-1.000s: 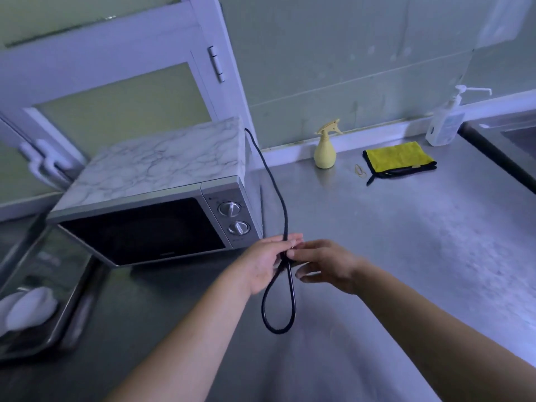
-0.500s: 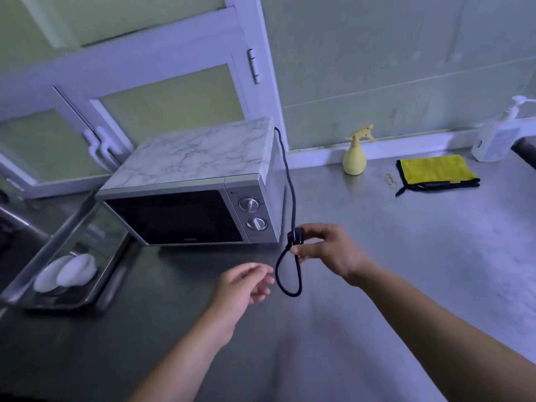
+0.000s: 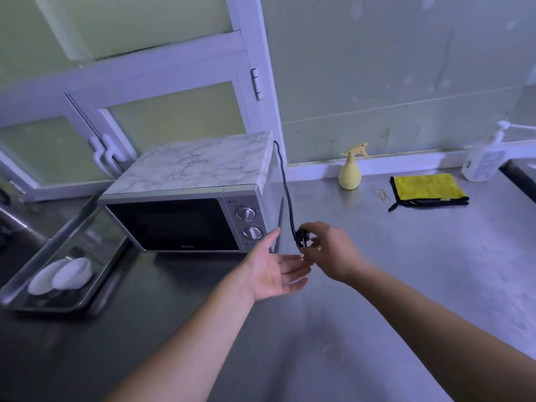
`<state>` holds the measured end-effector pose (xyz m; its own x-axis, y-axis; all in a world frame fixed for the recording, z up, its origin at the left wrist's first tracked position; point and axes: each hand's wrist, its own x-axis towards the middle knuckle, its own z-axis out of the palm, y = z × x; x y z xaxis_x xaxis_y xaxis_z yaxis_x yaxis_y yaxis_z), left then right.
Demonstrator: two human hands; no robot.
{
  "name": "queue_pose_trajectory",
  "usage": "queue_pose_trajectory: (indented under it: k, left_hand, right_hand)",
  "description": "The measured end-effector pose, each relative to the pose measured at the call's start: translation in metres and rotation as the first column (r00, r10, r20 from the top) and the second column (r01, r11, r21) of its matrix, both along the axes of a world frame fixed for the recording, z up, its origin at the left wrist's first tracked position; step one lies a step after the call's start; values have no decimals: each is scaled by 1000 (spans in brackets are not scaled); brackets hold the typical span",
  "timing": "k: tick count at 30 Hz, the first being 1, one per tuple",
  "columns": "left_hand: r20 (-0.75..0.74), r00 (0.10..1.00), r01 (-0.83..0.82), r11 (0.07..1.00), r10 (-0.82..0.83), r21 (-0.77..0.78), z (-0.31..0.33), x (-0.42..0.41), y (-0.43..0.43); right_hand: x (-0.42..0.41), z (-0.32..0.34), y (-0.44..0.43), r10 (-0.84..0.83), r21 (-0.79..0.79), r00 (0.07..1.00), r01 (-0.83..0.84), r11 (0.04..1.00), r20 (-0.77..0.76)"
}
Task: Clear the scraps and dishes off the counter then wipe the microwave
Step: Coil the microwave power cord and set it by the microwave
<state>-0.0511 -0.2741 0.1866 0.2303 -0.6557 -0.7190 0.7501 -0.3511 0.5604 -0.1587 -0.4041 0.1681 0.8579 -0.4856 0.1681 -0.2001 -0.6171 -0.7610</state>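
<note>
The silver, marble-topped microwave is standing door-closed; the right hand is pinching what seems its black plug; the left hand is lying flat, palm up.

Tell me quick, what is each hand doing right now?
Left hand: open, palm up, holding nothing.
Right hand: closed, pinching the black plug of the microwave cord.

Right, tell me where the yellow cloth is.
In the head view, the folded yellow microfibre cloth with black edging lies on the steel counter, far right by the wall, between the pale yellow spray bottle and the clear pump bottle.
</note>
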Motion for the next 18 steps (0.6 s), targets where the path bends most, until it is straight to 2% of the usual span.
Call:
queue_pose_trajectory:
  k: [4, 10, 15, 18]
  left_hand:
    - [-2, 1000, -29, 999, 29, 13, -2, 5, -26]
    - [-44, 997, 64, 997, -66, -42, -19, 11, -34]
    - [-5, 999, -51, 997, 51, -60, -29, 14, -51]
    - [67, 997, -35, 997, 40, -75, -33, 23, -58]
  right_hand:
    - [-1, -9, 2, -7, -58, 1000, 8, 998, 15]
    - [-3, -31, 18, -146, -17, 988, 147, 989, 58]
    - [-4, -36, 19, -221, -4, 973, 222, 975, 63]
    - [-5, -42, 25, -220, -26, 974, 221, 975, 57]
